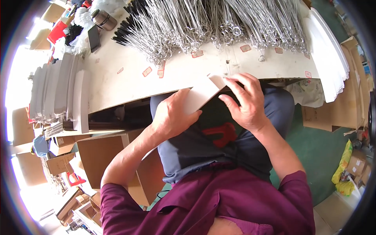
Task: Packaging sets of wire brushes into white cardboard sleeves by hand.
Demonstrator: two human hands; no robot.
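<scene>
A long, narrow white cardboard box (pixel 199 95) is held tilted over my lap, at the table's near edge. My left hand (pixel 172 112) wraps round its near end, with the thumb along the lower side. At the far end a small end flap (pixel 216 81) stands out. The bent fingers of my right hand (pixel 247 102) touch that flap, while its thumb stays apart from them beside the box. What the box has inside is hidden.
Bundles of metal wire rods with looped ends (pixel 196 29) cover the back of the table (pixel 129 84). White flat cartons (pixel 64 88) stand at left, near a phone (pixel 94 39) and a steel flask (pixel 103 20). White sheets (pixel 327 51) hang at right. Open brown cartons (pixel 103 156) flank me.
</scene>
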